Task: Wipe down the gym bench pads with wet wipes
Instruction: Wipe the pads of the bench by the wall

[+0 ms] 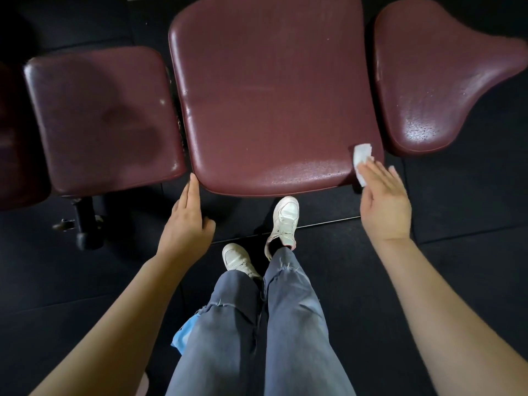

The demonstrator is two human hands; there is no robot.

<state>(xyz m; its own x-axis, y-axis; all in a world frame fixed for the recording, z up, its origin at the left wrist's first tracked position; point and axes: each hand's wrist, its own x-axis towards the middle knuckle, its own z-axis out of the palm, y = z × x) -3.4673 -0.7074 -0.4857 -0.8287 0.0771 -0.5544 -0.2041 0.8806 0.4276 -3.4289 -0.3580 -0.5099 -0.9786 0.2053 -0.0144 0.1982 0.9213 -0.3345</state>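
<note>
At far left, a dark maroon pad edge (pixel 17 138) sits mostly in shadow, cut off by the frame. Next to it is your small square pad (pixel 100 118), maroon vinyl, dull surface with darker patches; a black post and foot (pixel 85 224) show beneath its near edge on the black rubber floor (pixel 457 267).

Your left hand (pixel 187 221) hangs just below the gap between the small pad and the large centre pad (pixel 274 95). Fingers straight and together, thumb out to the side, holding nothing; the fingertips (pixel 193 178) reach the near left corner of the centre pad, contact not certain.

Centre pad: broad, rounded corners, sheen along the near edge. Below it, your two white sneakers (pixel 285 218) and grey jeans (pixel 257 324); a scrap of blue material (pixel 183 332) shows beside your left leg.

Your right hand (pixel 383 201) lies at the near right corner of the centre pad, fingers extended and flat, pressing the white wet wipe (pixel 361 157) against the pad's corner and edge. No curl round the wipe; part of it sticks out beyond the fingertips, part hangs below the edge.

Far right: a flared, wing-shaped pad (pixel 428 90), apart from the centre pad by a dark gap, glossy with fine wet-looking speckle near its lower end.
</note>
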